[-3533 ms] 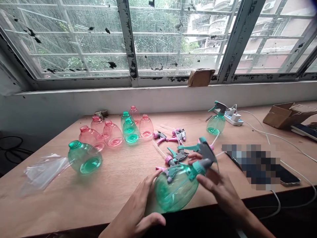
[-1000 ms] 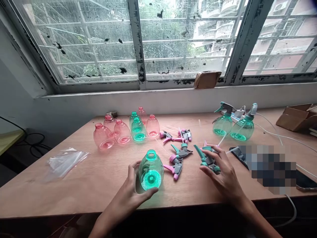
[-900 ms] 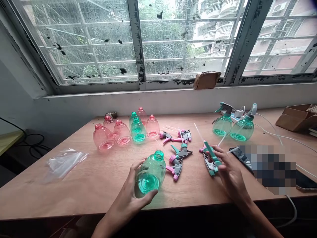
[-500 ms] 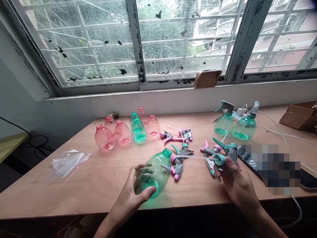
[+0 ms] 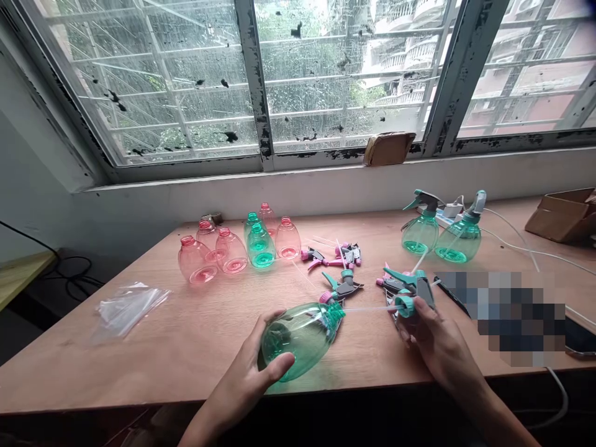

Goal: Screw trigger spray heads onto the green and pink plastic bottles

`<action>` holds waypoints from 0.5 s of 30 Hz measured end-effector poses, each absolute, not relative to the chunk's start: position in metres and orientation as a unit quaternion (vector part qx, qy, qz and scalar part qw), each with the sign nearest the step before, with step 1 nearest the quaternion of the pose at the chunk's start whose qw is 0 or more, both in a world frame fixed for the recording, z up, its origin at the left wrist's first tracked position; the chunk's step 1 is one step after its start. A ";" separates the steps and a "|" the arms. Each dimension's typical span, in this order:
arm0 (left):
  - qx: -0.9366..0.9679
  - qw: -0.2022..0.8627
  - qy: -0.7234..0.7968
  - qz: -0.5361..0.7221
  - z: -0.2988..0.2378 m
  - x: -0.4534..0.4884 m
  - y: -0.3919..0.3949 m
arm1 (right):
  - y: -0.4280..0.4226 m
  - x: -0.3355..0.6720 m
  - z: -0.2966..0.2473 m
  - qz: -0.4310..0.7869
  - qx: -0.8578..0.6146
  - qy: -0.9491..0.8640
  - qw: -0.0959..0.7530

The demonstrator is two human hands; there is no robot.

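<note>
My left hand (image 5: 258, 366) is closed round a clear green bottle (image 5: 300, 341), tilted with its open neck toward the right. A green and grey trigger sprayer (image 5: 421, 288) is in my right hand (image 5: 440, 338), its collar facing left. The sprayer's thin clear tube (image 5: 367, 309) runs left to the bottle's mouth; whether its tip is inside I cannot tell. Behind and between my hands lie several loose sprayer heads (image 5: 347, 285), pink-grey and green-grey, some partly hidden by the bottle and my right hand.
Several pink bottles (image 5: 233, 251) and two green bottles (image 5: 261, 248) stand at the back left. Two bottles with sprayers fitted (image 5: 459, 239) stand back right, near white cables and a cardboard box (image 5: 561, 217). Plastic bags (image 5: 133, 307) lie left. A blurred patch (image 5: 521, 320) covers something at right.
The bottle has tipped further over to the right, its neck now lower. My right hand has moved slightly left with the sprayer, bringing the tube to the bottle's mouth.
</note>
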State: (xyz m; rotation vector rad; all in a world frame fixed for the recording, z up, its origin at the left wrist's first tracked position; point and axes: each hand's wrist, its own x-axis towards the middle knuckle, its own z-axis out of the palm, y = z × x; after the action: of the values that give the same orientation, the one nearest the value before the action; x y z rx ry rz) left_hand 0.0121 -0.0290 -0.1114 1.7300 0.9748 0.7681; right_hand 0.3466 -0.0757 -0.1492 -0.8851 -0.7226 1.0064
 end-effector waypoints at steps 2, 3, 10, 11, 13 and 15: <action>0.716 0.488 0.392 0.310 -0.111 0.011 -0.030 | -0.077 0.347 -0.155 0.459 -0.424 -0.367 0.690; 0.719 0.490 0.387 0.306 -0.110 0.012 -0.030 | -0.078 0.347 -0.156 0.459 -0.436 -0.387 0.671; 0.770 0.463 0.341 0.277 -0.105 0.021 -0.038 | -0.090 0.334 -0.141 0.447 -0.516 -0.510 0.523; 0.776 0.452 0.343 0.276 -0.105 0.024 -0.038 | -0.090 0.334 -0.139 0.437 -0.520 -0.529 0.509; 0.785 0.434 0.351 0.269 -0.105 0.029 -0.039 | -0.089 0.334 -0.138 0.432 -0.530 -0.534 0.497; 0.788 0.423 0.365 0.258 -0.104 0.035 -0.038 | -0.086 0.335 -0.140 0.449 -0.547 -0.501 0.498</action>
State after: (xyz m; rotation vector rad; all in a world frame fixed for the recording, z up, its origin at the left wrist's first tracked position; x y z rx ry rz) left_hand 0.0346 -0.0379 -0.1042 1.9730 0.9146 0.6471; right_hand 0.3355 -0.0864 -0.1399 -1.3244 -1.2124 1.0866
